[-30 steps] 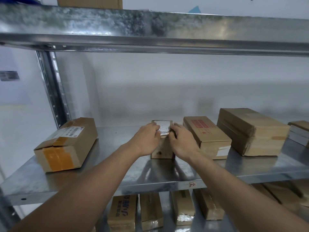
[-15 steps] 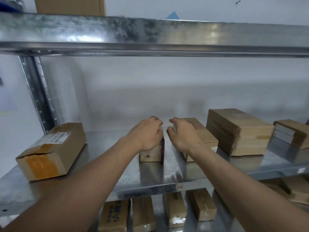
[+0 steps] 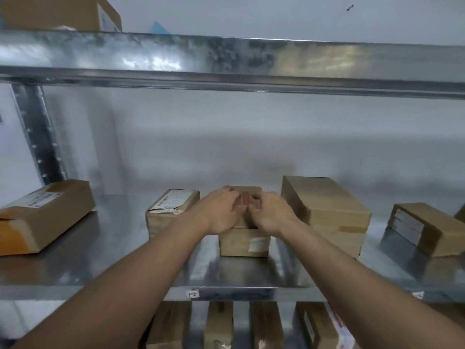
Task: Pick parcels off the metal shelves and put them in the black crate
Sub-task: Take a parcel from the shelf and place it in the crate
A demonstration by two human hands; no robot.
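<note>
The small brown box (image 3: pixel 243 241) sits on the metal shelf (image 3: pixel 239 278), between a box with a label (image 3: pixel 171 210) and a bigger box (image 3: pixel 324 210). It looks light and stiff with smooth tape on it, so holding its two sides should work best. The left hand (image 3: pixel 219 212) and right hand (image 3: pixel 270 216) rest on its top with fingers curled over it, not yet gripping the sides.

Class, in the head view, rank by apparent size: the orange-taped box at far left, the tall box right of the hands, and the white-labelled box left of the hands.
1 and 2. Orange-taped box and tall box: too alike to rank.
3. White-labelled box: smallest.
</note>
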